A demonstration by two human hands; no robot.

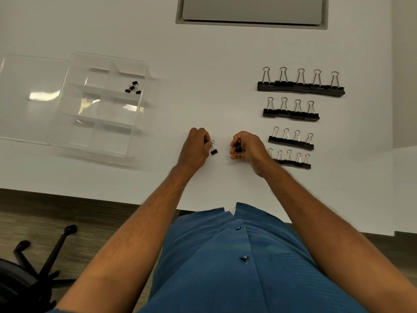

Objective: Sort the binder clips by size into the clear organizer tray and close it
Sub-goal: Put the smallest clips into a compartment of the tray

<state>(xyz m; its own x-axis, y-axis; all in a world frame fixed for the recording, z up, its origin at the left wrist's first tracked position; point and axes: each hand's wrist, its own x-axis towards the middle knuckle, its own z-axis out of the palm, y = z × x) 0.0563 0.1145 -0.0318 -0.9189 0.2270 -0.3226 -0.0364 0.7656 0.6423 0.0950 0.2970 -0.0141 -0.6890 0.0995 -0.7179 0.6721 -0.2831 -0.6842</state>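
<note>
left of both hands, well apart: clear plastic compartmented organizer tray (99, 105), lid open. left hand (196, 147) nearer, pinching small black binder clip (214, 150); right hand (248, 146) curled round another small black clip (238, 146).

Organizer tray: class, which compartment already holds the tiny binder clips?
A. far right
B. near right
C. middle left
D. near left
A: the tiny binder clips lie in the far right compartment of the organizer tray; the other compartments show none.
</note>
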